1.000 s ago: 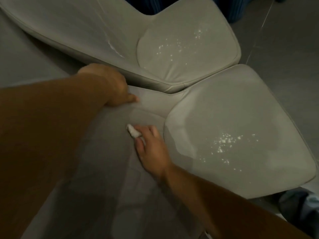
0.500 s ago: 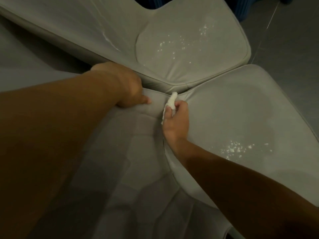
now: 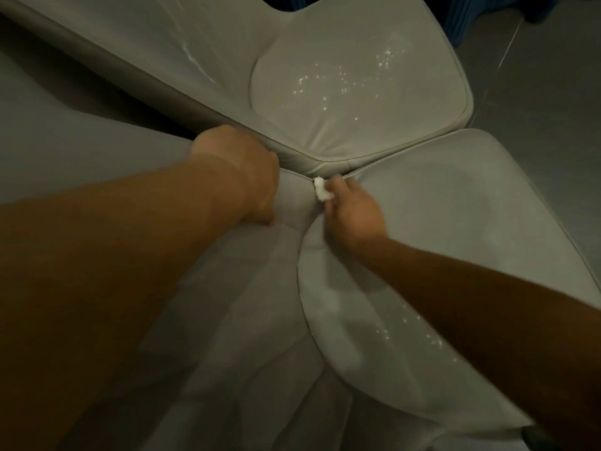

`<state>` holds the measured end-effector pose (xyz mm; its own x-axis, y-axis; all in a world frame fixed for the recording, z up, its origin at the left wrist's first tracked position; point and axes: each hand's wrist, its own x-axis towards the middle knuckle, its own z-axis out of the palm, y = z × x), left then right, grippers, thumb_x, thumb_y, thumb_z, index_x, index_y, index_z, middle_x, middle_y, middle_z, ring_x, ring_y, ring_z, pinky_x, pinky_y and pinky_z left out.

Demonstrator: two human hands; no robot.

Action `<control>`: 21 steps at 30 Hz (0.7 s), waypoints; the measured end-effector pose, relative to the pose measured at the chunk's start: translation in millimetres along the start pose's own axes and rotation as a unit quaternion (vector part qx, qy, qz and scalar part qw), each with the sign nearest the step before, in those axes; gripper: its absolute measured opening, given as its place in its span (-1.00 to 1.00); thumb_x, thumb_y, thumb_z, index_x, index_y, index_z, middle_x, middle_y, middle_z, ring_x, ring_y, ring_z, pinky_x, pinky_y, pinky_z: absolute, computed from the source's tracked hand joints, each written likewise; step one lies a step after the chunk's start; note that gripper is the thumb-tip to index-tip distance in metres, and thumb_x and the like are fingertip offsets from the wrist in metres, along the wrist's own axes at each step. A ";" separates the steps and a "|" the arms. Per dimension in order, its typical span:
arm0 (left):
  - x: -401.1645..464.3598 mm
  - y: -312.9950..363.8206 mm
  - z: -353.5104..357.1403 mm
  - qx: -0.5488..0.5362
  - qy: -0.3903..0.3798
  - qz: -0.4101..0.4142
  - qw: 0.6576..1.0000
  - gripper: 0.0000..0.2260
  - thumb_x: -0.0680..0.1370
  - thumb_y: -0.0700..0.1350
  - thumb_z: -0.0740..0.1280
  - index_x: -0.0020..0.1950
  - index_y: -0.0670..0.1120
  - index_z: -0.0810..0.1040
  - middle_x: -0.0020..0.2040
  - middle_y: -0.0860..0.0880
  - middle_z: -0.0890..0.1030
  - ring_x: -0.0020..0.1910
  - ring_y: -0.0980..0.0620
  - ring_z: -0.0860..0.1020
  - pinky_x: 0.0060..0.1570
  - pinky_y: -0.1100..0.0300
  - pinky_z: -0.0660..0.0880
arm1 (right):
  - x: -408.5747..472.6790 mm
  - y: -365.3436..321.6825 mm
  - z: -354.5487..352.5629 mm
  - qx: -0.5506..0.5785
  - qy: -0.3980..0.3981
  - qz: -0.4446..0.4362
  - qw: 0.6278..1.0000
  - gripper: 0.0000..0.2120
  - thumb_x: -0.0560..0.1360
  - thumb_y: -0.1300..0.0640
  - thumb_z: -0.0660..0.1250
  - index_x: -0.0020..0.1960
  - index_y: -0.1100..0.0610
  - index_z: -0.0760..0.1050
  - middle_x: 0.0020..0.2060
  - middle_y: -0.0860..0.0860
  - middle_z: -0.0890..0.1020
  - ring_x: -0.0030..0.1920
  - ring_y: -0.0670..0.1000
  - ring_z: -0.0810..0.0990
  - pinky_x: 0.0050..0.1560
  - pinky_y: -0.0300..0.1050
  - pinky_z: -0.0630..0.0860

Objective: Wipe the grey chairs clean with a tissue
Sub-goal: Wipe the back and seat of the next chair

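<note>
The right hand pinches a small wad of white tissue between the thumb and the fingertips, and the wad sits at the 12 o'clock end of the hand, pushed against the corner where the near grey chair meets the far grey chair. I think it is held so tightly and so small because a narrow point of paper can go into this seam, where a flat sheet cannot.

The left hand lies at 9 o'clock from the tissue, on the backrest padding of the near chair. Its fingers are curled down into the soft cover, and it seems to grip or press the padding; probably this pulls the fold open and keeps the chair steady. I cannot tell exactly how the fingers lie, because the hand is blurred.

White crumbs are scattered on the far seat, at 12 o'clock from the tissue. More white specks lie on the near seat at 5 o'clock, partly under the right forearm. So, in my judgement, both seats are not yet wiped.
</note>
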<state>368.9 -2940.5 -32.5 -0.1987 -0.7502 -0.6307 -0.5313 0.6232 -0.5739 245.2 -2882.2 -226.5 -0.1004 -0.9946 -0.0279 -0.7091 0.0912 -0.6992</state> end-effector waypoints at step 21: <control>-9.2 173.7 104.8 -0.320 0.033 -0.020 0.947 -0.39 0.66 0.03 0.03 0.66 -0.14 -0.04 0.67 -0.16 -0.02 0.64 -0.13 -0.11 0.57 -0.01 -0.16 | 37.3 113.6 -79.1 -0.242 0.022 -0.105 0.964 -0.69 0.57 -0.07 0.15 0.21 0.00 0.53 0.14 0.06 0.56 0.08 0.21 0.43 0.08 0.07 0.29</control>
<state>364.8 -2802.2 -181.1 -0.2083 -0.7957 -0.5687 -0.9252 0.3489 -0.1493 105.6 -2904.9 -250.5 0.0588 -0.9915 0.1163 -0.9587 -0.0885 -0.2702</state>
